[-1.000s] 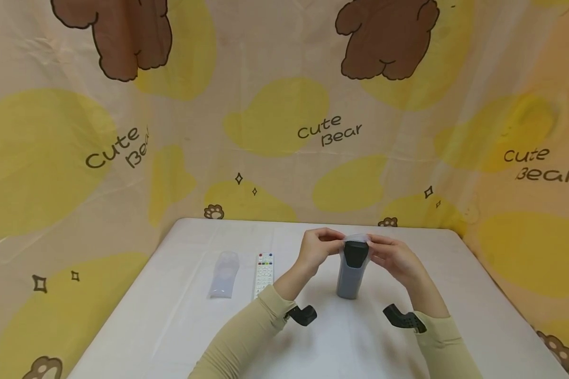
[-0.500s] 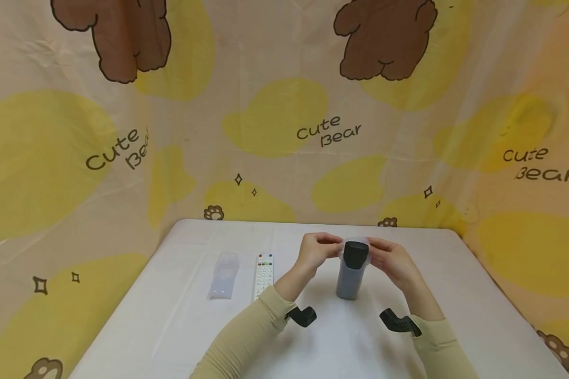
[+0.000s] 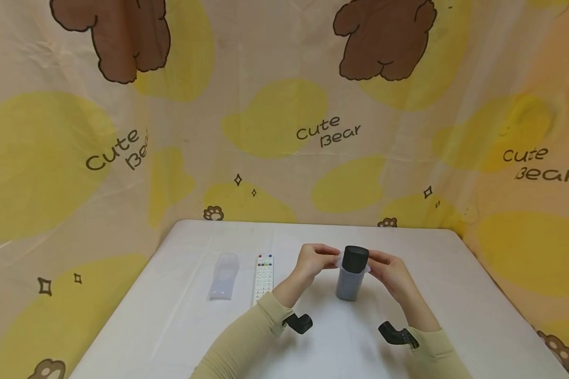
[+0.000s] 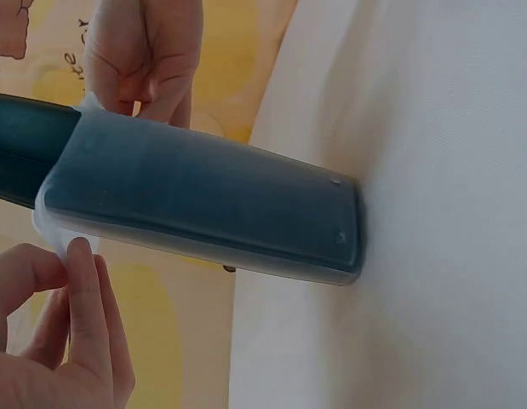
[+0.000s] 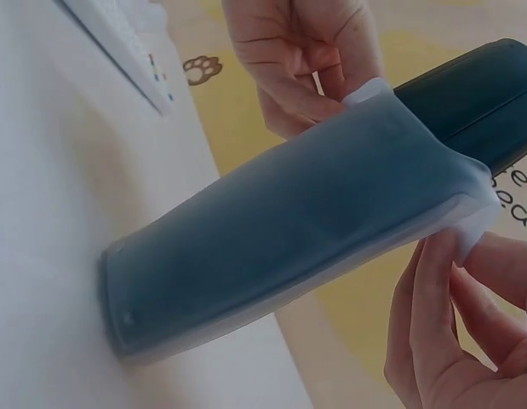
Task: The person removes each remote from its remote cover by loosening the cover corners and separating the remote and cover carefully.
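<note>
A black remote control (image 3: 355, 259) stands on end on the white table, with its upper end bare. Round its lower part sits a translucent silicone remote cover (image 3: 349, 286), cloudy over the dark body. My left hand (image 3: 313, 263) pinches the cover's rim on the left between thumb and fingers. On the opposite side my right hand (image 3: 392, 271) pinches the same rim. Both wrist views show the cover's edge (image 4: 50, 221) stretched outward and folded at the fingers, and the remote's bare end (image 5: 476, 106) sticking out past it. The remote's lower end touches the table.
Left of the hands a white remote control (image 3: 264, 276) with coloured buttons lies flat, partly behind my left forearm. Beyond it lies another translucent cover (image 3: 224, 276). The white table (image 3: 194, 337) ends at a patterned cloth backdrop (image 3: 275, 121).
Both hands have moved down with the cover's rim. The cover's top, earlier round the remote's upper end, now sits lower, and more black remote shows. The remote still stands in place.
</note>
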Demonstrator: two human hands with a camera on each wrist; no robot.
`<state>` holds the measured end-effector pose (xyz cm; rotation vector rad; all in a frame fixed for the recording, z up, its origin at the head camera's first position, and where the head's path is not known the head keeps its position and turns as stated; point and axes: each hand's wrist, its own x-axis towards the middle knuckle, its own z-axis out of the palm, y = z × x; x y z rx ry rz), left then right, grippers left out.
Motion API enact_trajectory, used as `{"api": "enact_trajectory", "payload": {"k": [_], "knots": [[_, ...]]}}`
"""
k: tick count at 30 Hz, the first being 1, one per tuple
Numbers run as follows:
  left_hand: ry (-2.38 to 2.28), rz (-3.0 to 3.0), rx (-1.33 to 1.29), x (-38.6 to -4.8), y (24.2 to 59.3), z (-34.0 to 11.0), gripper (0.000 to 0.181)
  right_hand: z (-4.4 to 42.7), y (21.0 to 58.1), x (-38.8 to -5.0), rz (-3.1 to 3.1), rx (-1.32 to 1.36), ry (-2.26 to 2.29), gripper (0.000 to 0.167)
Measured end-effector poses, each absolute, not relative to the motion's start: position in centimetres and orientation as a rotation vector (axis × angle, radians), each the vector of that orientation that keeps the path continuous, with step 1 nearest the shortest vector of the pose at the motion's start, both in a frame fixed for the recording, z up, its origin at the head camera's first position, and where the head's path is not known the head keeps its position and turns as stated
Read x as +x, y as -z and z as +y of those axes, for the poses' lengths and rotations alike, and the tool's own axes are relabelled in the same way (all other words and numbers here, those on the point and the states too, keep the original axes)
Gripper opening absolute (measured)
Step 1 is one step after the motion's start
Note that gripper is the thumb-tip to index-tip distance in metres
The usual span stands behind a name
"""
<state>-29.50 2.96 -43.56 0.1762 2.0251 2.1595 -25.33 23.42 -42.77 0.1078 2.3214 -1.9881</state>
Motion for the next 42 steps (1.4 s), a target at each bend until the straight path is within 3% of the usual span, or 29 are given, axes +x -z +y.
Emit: {"api": "enact_trajectory", "payload": {"k": [42], "knots": [[-2.153, 2.021, 0.128, -29.9, 46.5, 4.0, 0.014, 23.3, 45.4, -25.4, 2.240, 0.245, 2.066, 0.043]]}}
